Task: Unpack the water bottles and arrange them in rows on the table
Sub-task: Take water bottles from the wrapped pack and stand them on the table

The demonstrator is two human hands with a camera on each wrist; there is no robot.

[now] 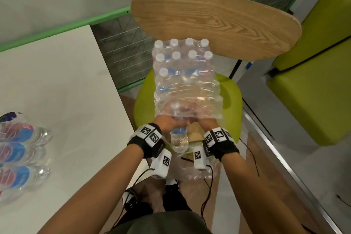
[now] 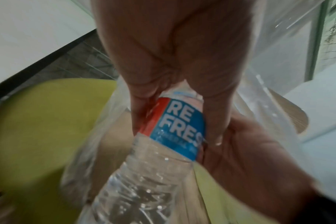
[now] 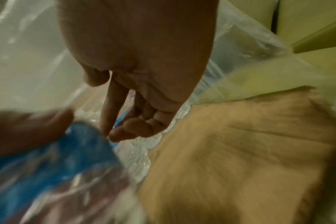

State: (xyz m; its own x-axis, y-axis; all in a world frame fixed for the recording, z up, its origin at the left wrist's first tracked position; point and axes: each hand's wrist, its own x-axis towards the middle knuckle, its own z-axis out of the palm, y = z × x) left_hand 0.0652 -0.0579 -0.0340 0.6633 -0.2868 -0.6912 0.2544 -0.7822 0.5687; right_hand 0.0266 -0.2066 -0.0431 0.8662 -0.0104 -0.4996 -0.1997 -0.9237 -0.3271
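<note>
Chair seat [image 1: 230, 91] — bottle [image 1: 179, 139] gripped, base pointing toward person.

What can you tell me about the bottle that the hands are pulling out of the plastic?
The bottle is clear ribbed plastic with water inside and a blue label with a red stripe and white letters. The left hand grips it around the label. Its top end is hidden under the torn clear wrap, its bottom points toward the person. It hangs tilted over the green chair seat.
</note>
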